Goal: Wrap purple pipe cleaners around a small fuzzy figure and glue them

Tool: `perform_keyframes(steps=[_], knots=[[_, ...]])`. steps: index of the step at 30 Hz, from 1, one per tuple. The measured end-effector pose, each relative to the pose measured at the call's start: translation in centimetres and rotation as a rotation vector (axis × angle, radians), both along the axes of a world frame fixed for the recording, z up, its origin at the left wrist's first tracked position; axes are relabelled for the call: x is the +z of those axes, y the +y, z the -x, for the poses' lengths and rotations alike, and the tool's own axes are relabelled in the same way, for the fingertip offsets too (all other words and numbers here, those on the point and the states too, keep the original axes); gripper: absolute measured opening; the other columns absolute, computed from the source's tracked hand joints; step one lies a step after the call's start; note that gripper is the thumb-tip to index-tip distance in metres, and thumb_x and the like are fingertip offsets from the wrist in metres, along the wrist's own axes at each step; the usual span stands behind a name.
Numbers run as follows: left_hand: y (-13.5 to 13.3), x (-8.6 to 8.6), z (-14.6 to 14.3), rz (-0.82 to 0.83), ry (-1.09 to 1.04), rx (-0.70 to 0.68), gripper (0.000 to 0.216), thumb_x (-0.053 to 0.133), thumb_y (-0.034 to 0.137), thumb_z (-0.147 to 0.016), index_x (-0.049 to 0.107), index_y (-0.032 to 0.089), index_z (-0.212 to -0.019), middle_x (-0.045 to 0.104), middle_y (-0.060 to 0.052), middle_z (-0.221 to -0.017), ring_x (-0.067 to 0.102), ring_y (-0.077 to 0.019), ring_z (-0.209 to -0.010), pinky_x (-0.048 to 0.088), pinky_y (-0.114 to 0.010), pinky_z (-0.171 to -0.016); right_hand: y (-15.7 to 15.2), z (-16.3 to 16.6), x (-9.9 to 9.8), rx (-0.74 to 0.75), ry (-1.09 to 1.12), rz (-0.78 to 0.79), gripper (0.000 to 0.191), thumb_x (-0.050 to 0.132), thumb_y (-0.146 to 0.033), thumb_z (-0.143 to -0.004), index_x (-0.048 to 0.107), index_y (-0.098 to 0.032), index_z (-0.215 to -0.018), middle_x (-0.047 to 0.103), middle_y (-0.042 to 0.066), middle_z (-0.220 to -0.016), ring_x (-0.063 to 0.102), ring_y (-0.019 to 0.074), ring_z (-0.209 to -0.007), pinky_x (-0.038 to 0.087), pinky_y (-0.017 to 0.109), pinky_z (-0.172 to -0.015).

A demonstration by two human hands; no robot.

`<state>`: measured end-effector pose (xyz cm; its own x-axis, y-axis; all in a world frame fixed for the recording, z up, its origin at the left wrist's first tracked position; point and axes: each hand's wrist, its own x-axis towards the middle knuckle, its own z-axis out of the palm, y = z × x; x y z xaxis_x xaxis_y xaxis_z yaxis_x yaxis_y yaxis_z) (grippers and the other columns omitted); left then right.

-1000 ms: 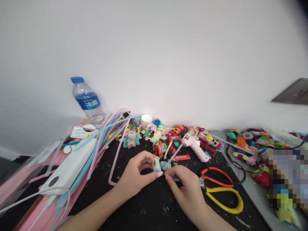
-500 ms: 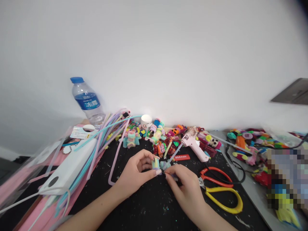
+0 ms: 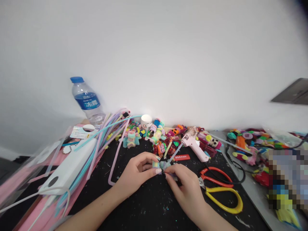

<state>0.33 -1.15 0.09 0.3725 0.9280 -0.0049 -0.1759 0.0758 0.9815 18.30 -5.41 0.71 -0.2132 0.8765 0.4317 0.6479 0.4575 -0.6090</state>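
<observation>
The left hand (image 3: 136, 175) is pinching a small pastel chenille roll (image 3: 156, 164), striped in yellow, green and lilac, between thumb and fingertips, holding it just above the black tabletop (image 3: 149, 208) near its front middle. The right hand (image 3: 186, 189) is closing its thumb and forefinger on the lower end of a lilac pipe cleaner (image 3: 175, 153), right where that end is bunching into a blue-grey tuft (image 3: 165, 165) pressed against the roll; the rest of the pipe cleaner is slanting up and away toward the right. The two hands are meeting fingertip to fingertip around this little piece. Just behind them a heap of finished chenille figures (image 3: 158, 139) is lying along the wall, with a small white jar (image 3: 146, 121) standing among them. A pink glue gun (image 3: 193, 146) is resting to the right of the heap, a red label (image 3: 182, 157) beside it. Red and yellow scissors (image 3: 221, 189) are lying near the right hand. To the left, a bundle of long pastel pipe cleaners (image 3: 106, 133) is fanning across the tabletop's edge, beside a flat white device (image 3: 69, 166), and a water bottle (image 3: 88, 102) with a blue cap is standing against the wall.
</observation>
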Motion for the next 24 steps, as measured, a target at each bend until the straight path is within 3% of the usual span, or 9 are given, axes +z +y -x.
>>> perform_keyframes(steps=[8,16,24], knots=[[0.09,0.08,0.1,0.054,0.066,-0.003,0.02,0.074,0.027,-0.069,0.066,0.017,-0.084,0.066,-0.003,-0.078,0.059,-0.0167,-0.076,0.047,-0.028,-0.072,0.06,-0.18,0.02,0.001,-0.009,-0.002,0.01,0.052,-0.015,-0.085,0.059,-0.02,-0.08,0.065,0.001,-0.073,0.061,0.0163,-0.067,0.046,0.025,-0.061],[-0.05,0.78,0.18,0.308,-0.066,-0.073,0.025,0.065,0.039,-0.077,0.07,0.017,-0.089,0.068,-0.004,-0.086,0.061,-0.0177,-0.084,0.05,-0.031,-0.078,0.2,-0.23,0.11,-0.04,0.009,0.033,0.015,0.048,-0.016,-0.087,0.057,-0.02,-0.076,0.061,0.0,-0.067,0.058,0.0145,-0.059,0.043,0.023,-0.055],[0.07,0.68,0.17,0.375,-0.065,-0.067,0.022,0.073,0.031,-0.07,0.07,0.018,-0.087,0.069,-0.003,-0.086,0.062,-0.015,-0.08,0.051,-0.028,-0.075,0.28,-0.2,-0.03,-0.043,0.045,0.076,0.015,0.048,-0.017,-0.087,0.057,-0.02,-0.076,0.06,-0.001,-0.066,0.056,0.0135,-0.057,0.041,0.022,-0.054]])
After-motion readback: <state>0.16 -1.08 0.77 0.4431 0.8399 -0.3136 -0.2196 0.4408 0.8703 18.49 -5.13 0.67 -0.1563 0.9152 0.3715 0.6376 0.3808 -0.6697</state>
